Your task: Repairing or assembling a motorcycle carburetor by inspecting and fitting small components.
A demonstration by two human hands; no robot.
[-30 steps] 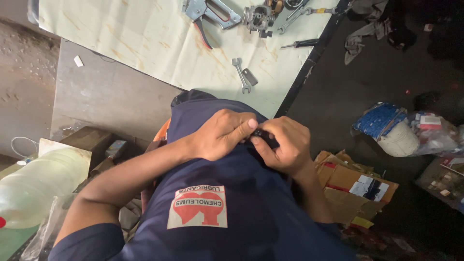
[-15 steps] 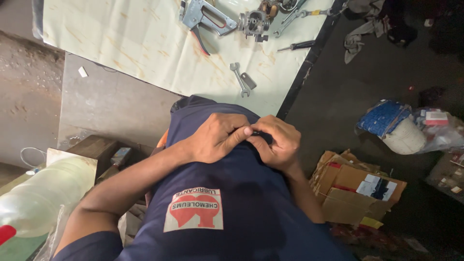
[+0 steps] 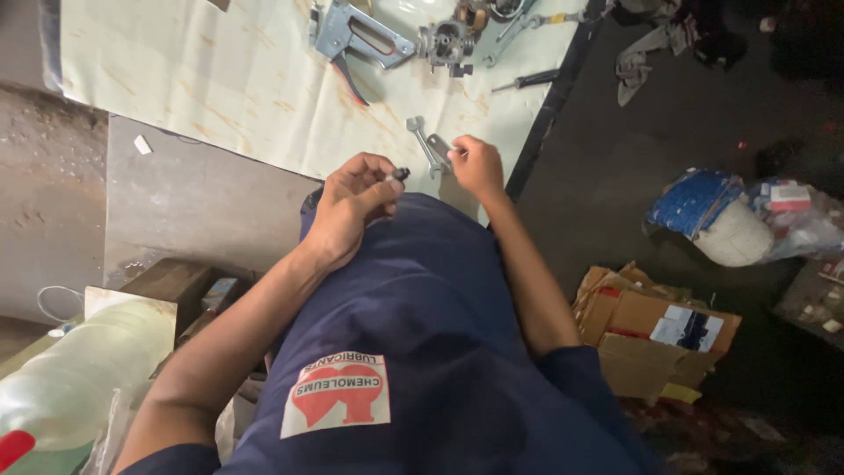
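Note:
My left hand [image 3: 350, 207] is raised in front of my dark blue shirt [image 3: 413, 334] and pinches a small dark part [image 3: 402, 174] between thumb and fingers. My right hand [image 3: 476, 164] reaches out to the edge of the table's pale sheet [image 3: 237, 79]. Its fingertips are closed on a small flat metal piece [image 3: 439, 144] that lies beside a small spanner [image 3: 422, 139]. The two hands are apart.
Farther back on the sheet lie a metal hand gun tool [image 3: 352, 35], a carburettor-like part [image 3: 447, 40] and a screwdriver [image 3: 526, 82]. On the dark floor at the right are a cardboard box [image 3: 655, 330] and a blue and white bundle [image 3: 716, 215]. A clear plastic bottle [image 3: 70, 387] is at lower left.
Both hands were pressed together at my chest. They have parted: the right hand has gone forward to the table by the spanner, and the left has lifted with the small dark part.

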